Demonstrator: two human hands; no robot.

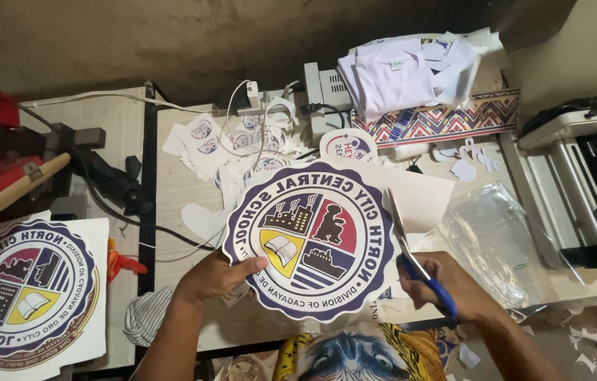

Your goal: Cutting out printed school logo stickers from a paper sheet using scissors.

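Left hand (pixel 215 276): the lower left edge of the round emblem print (pixel 308 240) is being pinched, thumb lying on the printed face and fingers tucked behind.
Right hand (pixel 445 281): the blue handles of the scissors (pixel 417 259) are being gripped, fingers closed through the loops.
Scissors: the blades are being held parted along the print's right edge, where white margin paper (pixel 422 197) is still attached.
Emblem print: it is being held up above the bench (pixel 178 194), between the two hands, printed side facing the camera and turned upside down.
Handling: the print is judged to be light, thin and floppy; it would likely crease or tear if gripped hard. It is best taken at the outer ring close to the cut line, so that the sheet is being kept taut near the blades.
Second print: an uncut emblem sheet (pixel 26 293) is lying flat at the left, well apart from the hands.
Bench clutter: small round cut-outs (pixel 203 134) and white cables are lying behind the print, with a clear plastic sleeve (pixel 499 243) at the right.
Far edge: folded white shirts (pixel 393 74) are resting on a patterned strip of cloth (pixel 446 120).
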